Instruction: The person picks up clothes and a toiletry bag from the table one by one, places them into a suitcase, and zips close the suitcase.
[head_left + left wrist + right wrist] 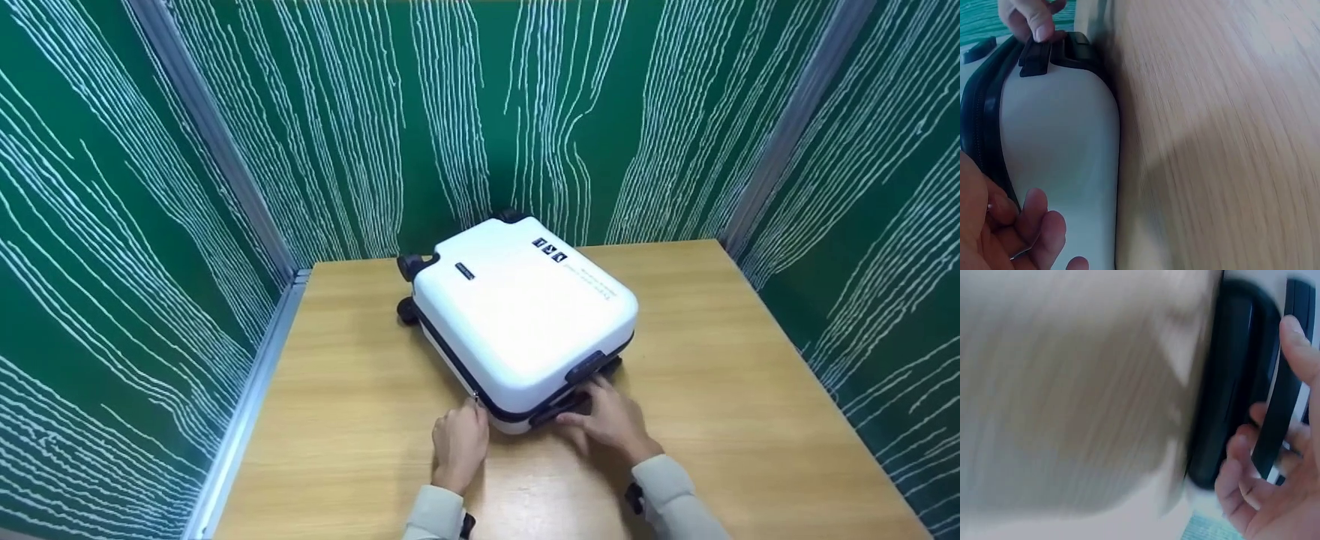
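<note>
A white hard-shell suitcase (517, 322) lies flat on the wooden table, its black zipper band (988, 118) running round the side. At the near left corner my left hand (460, 442) pinches a small metal zipper pull (475, 396), with the fingers curled. My right hand (611, 420) is at the near end and grips a black handle (1276, 416), thumb on one side and fingers on the other. In the left wrist view the right thumb lies on that black handle piece. The suitcase's underside is hidden.
Black wheels (407, 310) stick out at the suitcase's far left end. The wooden table (360, 390) extends round it. Green walls (525, 112) with white streaks and metal corner posts (787, 112) enclose the back and sides.
</note>
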Motion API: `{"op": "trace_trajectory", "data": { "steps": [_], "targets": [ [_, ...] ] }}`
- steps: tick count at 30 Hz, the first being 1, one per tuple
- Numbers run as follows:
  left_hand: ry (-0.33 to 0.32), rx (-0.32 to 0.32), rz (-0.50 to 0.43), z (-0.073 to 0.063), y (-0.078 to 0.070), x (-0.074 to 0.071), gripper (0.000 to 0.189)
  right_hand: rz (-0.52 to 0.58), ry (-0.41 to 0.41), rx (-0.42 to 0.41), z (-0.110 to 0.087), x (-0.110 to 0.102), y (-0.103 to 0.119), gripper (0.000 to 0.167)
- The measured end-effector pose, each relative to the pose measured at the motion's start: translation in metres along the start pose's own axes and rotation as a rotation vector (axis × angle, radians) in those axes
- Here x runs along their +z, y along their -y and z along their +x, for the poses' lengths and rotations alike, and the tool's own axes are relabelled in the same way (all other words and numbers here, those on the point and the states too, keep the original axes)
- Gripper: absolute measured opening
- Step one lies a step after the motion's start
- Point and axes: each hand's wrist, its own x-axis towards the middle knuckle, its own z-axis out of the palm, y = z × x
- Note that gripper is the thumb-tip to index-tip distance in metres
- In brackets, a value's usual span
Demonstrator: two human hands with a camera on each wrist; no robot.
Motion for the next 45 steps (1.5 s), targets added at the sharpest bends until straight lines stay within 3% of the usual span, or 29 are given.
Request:
{"op": "trace_trajectory", "data": {
  "steps": [4,9,14,19,22,24,30,35,45],
  "targets": [
    [0.004,-0.005,-0.024,-0.001,0.001,0.000,0.032,-0.065,-0.051,-0.110,0.004,-0.011,-0.018,0.054],
    [0.003,-0.014,-0.049,-0.001,0.001,0.000,0.033,-0.173,-0.090,-0.188,0.012,-0.013,-0.032,0.046],
    [-0.008,-0.060,-0.077,0.001,-0.001,0.000,0.031,-0.195,-0.235,-0.302,0.015,0.000,-0.038,0.039],
    [-0.067,-0.178,-0.081,0.008,0.011,-0.005,0.035,-0.179,-0.389,-0.365,0.002,0.022,-0.021,0.037],
    [-0.069,-0.246,-0.059,0.020,0.025,-0.014,0.041,-0.195,-0.451,-0.358,-0.008,0.034,0.001,0.039],
    [-0.059,-0.253,-0.052,0.030,0.035,-0.019,0.041,-0.215,-0.479,-0.343,-0.014,0.040,0.017,0.040],
    [-0.095,-0.210,-0.038,0.044,0.057,-0.023,0.032,-0.269,-0.472,-0.318,-0.024,0.050,0.052,0.042],
    [-0.066,-0.253,-0.039,0.056,0.060,-0.025,0.035,-0.293,-0.457,-0.300,-0.027,0.052,0.067,0.047],
    [-0.106,-0.254,-0.018,0.072,0.069,-0.028,0.035,-0.289,-0.401,-0.268,-0.028,0.057,0.086,0.046]
  ]
}}
